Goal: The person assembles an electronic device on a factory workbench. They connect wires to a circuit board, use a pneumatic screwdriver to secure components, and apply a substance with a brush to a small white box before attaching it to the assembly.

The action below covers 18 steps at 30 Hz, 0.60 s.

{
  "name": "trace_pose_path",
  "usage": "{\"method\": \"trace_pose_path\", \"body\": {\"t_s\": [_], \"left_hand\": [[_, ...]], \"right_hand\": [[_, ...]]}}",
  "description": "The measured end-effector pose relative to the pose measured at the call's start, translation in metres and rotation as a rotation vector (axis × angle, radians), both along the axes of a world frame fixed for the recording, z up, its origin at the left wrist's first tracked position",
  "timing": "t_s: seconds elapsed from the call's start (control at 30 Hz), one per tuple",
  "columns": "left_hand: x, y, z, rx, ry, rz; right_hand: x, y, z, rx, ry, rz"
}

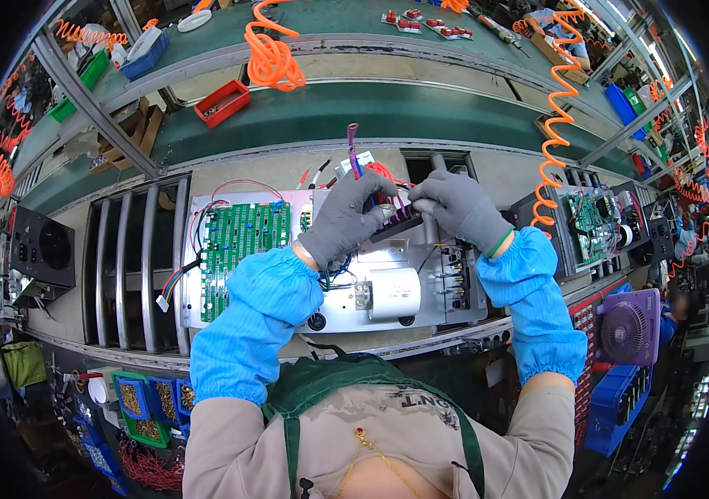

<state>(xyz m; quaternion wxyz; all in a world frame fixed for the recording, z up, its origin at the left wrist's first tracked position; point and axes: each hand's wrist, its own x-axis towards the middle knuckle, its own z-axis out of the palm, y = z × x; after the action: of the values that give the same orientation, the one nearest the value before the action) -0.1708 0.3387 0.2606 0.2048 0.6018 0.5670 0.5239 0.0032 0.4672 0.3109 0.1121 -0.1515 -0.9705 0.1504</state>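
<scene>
Both gloved hands, left hand (344,220) and right hand (457,208), are pinching one small black component (396,224) at the chassis (454,291) centre, among red wires (384,175); one green circuit board (242,249) lying at nine o'clock, one white capacitor (392,293) at six, one red bin (222,102) of small parts at eleven

A red tray (222,102) sits on the green conveyor belt (421,106) at eleven o'clock. Orange coiled hoses (274,56) hang at twelve, with another coil (556,125) at two. A purple fan (627,328) stands at four o'clock above a blue crate (616,407). Green and blue parts bins (142,403) cluster at seven. A black speaker box (41,247) rests at nine.
</scene>
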Motion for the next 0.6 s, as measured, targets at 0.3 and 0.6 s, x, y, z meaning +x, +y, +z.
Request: {"method": "trace_pose_path", "body": {"t_s": [0.3,0.6], "left_hand": [[-0.002,0.002,-0.011,-0.098,-0.262,0.070],[-0.004,0.004,-0.006,-0.128,-0.577,0.023]], "right_hand": [[-0.001,0.002,0.002,0.036,-0.106,0.031],[0.000,-0.002,0.005,0.295,-0.198,0.132]]}}
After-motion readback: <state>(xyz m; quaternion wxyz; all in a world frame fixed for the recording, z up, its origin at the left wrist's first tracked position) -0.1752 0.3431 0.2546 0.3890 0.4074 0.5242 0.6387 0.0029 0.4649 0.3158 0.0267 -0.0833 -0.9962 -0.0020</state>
